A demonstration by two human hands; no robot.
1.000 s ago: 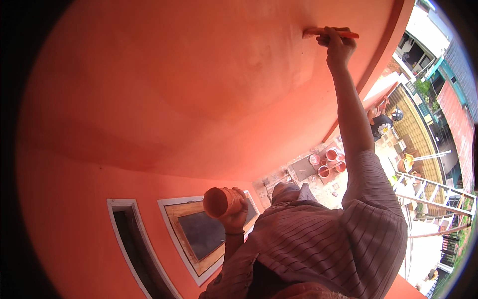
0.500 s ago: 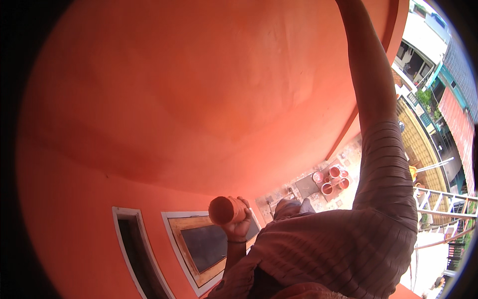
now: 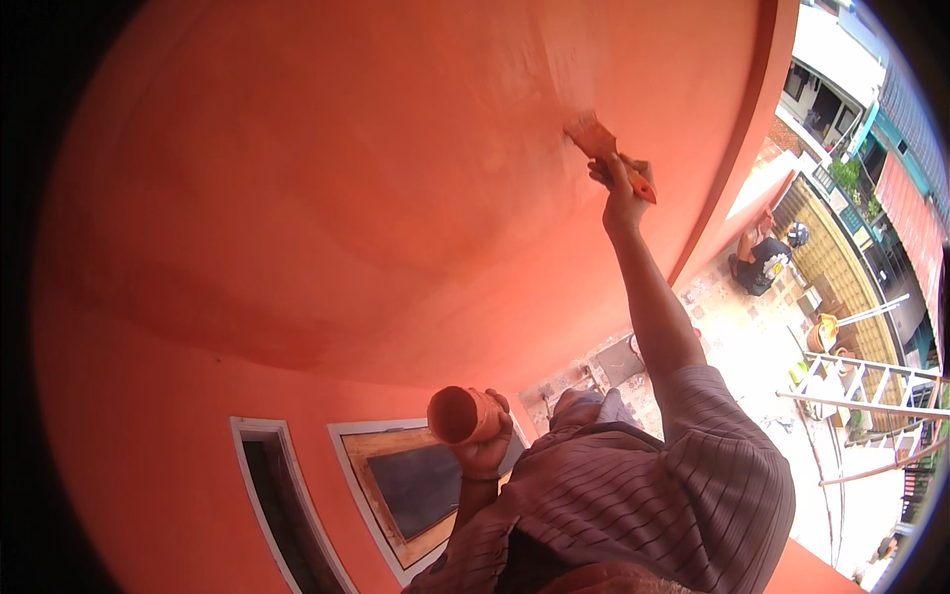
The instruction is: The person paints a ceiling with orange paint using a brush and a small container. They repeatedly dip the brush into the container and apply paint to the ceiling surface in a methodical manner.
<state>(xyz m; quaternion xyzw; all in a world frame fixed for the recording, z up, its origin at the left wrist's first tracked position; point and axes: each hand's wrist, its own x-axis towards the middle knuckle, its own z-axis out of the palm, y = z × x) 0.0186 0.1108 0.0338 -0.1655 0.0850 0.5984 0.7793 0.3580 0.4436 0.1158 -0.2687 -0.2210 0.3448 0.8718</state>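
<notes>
The right hand [image 3: 621, 201] has its fingers closed around the handle of a flat paintbrush [image 3: 598, 144], with the brush head reaching out past them toward the upper left and the handle's end poking out on the other side. The bristles are at the coral-painted wall [image 3: 346, 178]; whether their tips press on it, I cannot tell. The left hand [image 3: 485, 455], lower down and well apart from the brush, has its fingers wrapped around the side of a paint cup [image 3: 467, 416]. The cup is tilted, its round mouth toward the upper left; the inside is coated reddish orange, but how much paint is in it cannot be made out.

The brush has an orange-red handle with a hole near its end, a paint-smeared head and slightly spread bristles, paler at the tips. Streaky, uneven patches mark the wall just above it.

Beyond the cup is a window [image 3: 421, 492] with a white outer frame, a wooden inner one and a dark pane. Farther off, at the right, a person in dark clothes [image 3: 762, 267] crouches, and a metal ladder [image 3: 861, 404] stands near a yellow-orange bucket [image 3: 820, 335].
</notes>
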